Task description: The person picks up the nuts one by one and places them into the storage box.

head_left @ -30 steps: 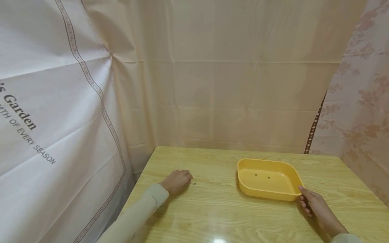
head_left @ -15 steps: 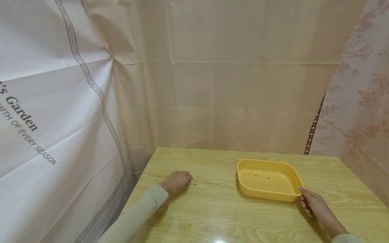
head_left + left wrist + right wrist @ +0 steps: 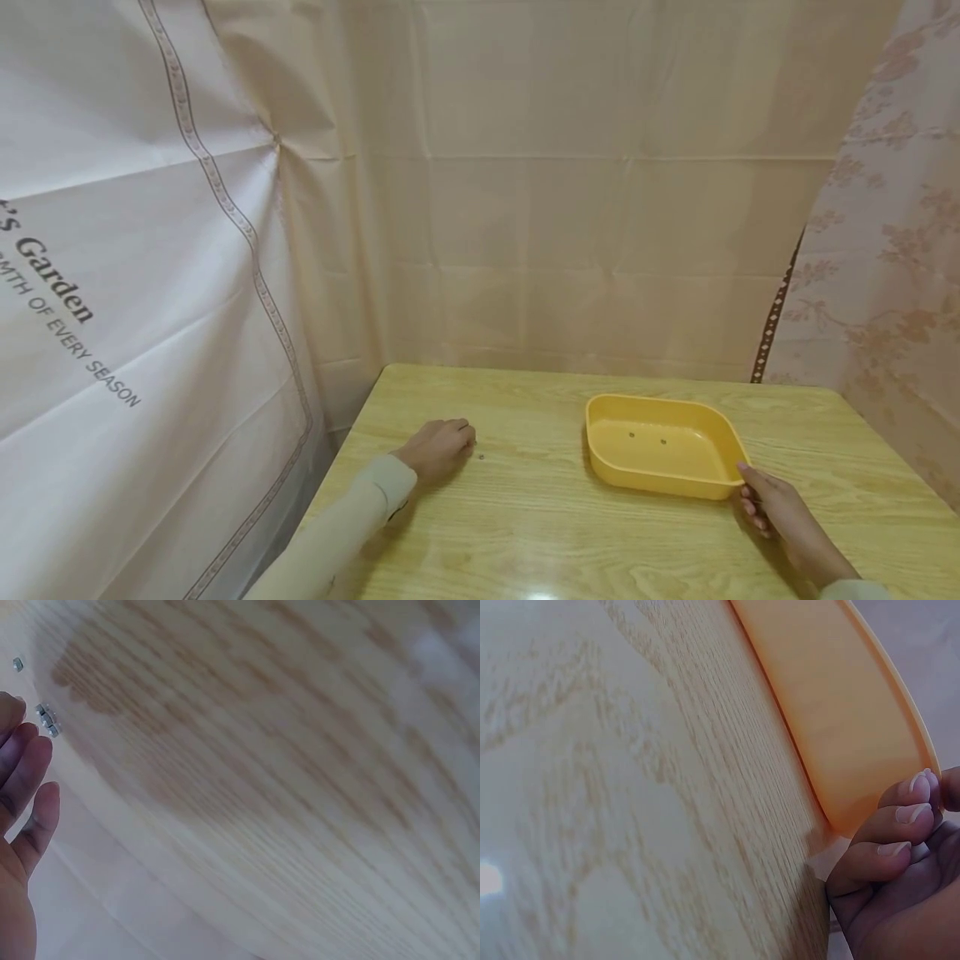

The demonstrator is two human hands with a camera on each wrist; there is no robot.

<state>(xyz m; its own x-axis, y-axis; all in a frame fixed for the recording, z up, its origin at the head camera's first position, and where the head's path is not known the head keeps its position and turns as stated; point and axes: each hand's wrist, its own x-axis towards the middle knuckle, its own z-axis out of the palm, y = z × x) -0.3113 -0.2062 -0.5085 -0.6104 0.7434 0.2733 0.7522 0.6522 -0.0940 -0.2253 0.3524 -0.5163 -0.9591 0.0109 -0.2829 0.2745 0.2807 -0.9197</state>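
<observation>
A shallow yellow plastic tray (image 3: 660,404) sits on the wooden table (image 3: 525,517), right of the middle. Two tiny dark bits (image 3: 647,436) lie on its floor. My right hand (image 3: 759,493) holds the tray's near right corner, thumb on the rim. In the right wrist view its fingers (image 3: 896,825) curl against the tray's outer wall (image 3: 840,727). My left hand (image 3: 441,445) rests on the table near its left edge and holds nothing. A few small metal nuts (image 3: 46,720) lie just past its fingertips (image 3: 34,780); one nut (image 3: 481,455) shows in the head view.
Pale cloth curtains (image 3: 570,208) hang close behind the table and on both sides. The table's left edge (image 3: 341,454) drops off just beside my left forearm. Bare wood lies between the two hands.
</observation>
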